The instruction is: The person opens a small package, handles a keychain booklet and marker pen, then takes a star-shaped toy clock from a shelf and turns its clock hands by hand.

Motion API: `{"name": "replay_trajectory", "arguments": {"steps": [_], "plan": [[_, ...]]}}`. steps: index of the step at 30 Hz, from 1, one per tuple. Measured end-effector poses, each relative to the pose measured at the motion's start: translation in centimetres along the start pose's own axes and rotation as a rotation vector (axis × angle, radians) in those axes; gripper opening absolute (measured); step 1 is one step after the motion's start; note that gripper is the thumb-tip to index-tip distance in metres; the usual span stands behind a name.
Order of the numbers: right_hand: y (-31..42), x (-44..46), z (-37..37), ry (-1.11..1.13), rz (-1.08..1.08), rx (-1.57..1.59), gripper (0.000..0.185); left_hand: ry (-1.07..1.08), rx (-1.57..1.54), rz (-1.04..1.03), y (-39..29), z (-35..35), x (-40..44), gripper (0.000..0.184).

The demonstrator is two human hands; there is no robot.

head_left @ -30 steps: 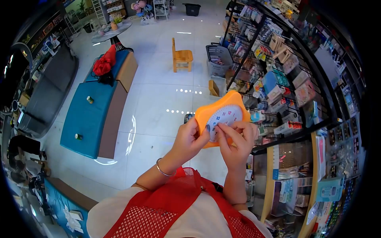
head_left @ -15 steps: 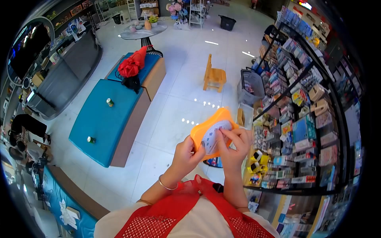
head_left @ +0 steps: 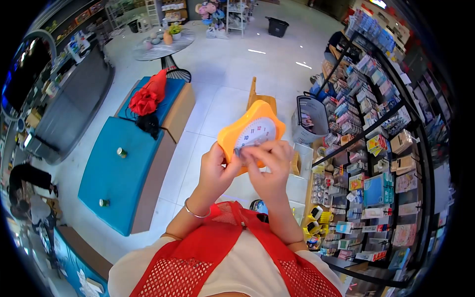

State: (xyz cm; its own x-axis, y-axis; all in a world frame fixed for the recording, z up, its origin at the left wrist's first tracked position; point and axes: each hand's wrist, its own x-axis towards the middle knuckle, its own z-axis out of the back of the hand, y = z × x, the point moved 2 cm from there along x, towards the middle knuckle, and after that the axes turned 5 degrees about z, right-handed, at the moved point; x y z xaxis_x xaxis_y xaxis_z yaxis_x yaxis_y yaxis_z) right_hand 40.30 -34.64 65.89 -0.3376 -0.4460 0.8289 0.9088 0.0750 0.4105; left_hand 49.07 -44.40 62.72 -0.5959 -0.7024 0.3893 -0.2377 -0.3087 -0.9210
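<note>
An orange-framed toy clock [head_left: 257, 129] is held up in front of the person, nearer to them than the grey shopping basket [head_left: 301, 134] and left of it. The left hand [head_left: 215, 167] grips the clock's left edge, its thumb laid over the rim onto the white numbered dial. The right hand [head_left: 270, 167] has its fingers bent, with the tips drawn together at the lower middle of the dial; whether they pinch a pointer cannot be told, as the fingers cover that spot.

The shopping basket stands on the floor, open at the top, with a few small coloured packets [head_left: 307, 120] lying inside, too small to identify. Just on the near side of the basket is a clear bin [head_left: 307, 153] with a tan block-like item [head_left: 296, 164] in it. Right of the basket, a black-framed display rack [head_left: 341, 148] carries rows of hanging packets, with yellow-packed goods [head_left: 316, 223] low at its near end. Beyond the basket and to its left, a black tub [head_left: 277, 28] sits on the floor; its contents cannot be made out. Left of the basket, partly behind the clock, is a wooden chair [head_left: 262, 100]. Farther left, a blue-topped counter [head_left: 111, 173] bears two small green cans [head_left: 121, 152] and a red fabric bundle [head_left: 147, 100].
</note>
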Motion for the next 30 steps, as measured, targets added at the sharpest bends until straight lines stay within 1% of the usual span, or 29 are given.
{"name": "replay_trajectory", "arguments": {"steps": [4, 5, 8, 9, 11, 12, 15, 17, 20, 21, 23, 27, 30], "plan": [[-3.4, 1.1, -1.2, 0.004, -0.04, -0.128, 0.017, 0.023, -0.148, 0.005, 2.4, -1.9, 5.5, 0.022], [-4.7, 1.3, -1.5, -0.024, -0.055, -0.12, 0.018, 0.05, -0.147, -0.006, 2.7, -2.4, 7.0, 0.022], [-8.3, 2.3, -2.5, -0.156, -0.122, -0.156, 0.022, 0.077, -0.288, 0.013, 4.7, -4.1, 11.1, 0.022], [-9.4, 3.1, -3.0, -0.158, -0.115, -0.213, 0.026, 0.135, -0.306, 0.033, 5.6, -4.3, 12.4, 0.025], [-11.7, 5.1, -4.1, -0.142, -0.202, -0.235, 0.027, 0.243, -0.345, 0.062, 7.5, -4.7, 15.6, 0.03], [-12.8, 6.1, -4.9, -0.139, -0.244, -0.241, 0.028, 0.26, -0.363, 0.075, 8.2, -4.9, 17.1, 0.029], [-16.1, 9.5, -7.5, -0.176, -0.254, -0.282, 0.028, 0.294, -0.413, 0.091, 9.9, -5.3, 22.8, 0.028], [-18.4, 11.5, -8.6, -0.208, -0.23, -0.37, 0.026, 0.298, -0.452, 0.105, 11.0, -5.9, 26.3, 0.027], [-21.1, 13.7, -9.2, -0.237, -0.234, -0.525, 0.024, 0.362, -0.524, 0.136, 13.1, -6.6, 30.8, 0.027], [-21.8, 14.2, -9.4, -0.246, -0.243, -0.579, 0.024, 0.393, -0.533, 0.145, 13.6, -7.2, 31.9, 0.027], [-23.0, 14.5, -10.2, -0.256, -0.288, -0.588, 0.023, 0.454, -0.547, 0.169, 14.3, -8.4, 33.5, 0.027], [-25.7, 15.3, -10.2, -0.251, -0.384, -0.654, 0.024, 0.541, -0.469, 0.142, 16.1, -11.6, 35.6, 0.027], [-28.0, 16.4, -8.7, -0.266, -0.396, -0.723, 0.025, 0.636, -0.544, 0.17, 17.1, -14.7, 37.8, 0.028]]}}
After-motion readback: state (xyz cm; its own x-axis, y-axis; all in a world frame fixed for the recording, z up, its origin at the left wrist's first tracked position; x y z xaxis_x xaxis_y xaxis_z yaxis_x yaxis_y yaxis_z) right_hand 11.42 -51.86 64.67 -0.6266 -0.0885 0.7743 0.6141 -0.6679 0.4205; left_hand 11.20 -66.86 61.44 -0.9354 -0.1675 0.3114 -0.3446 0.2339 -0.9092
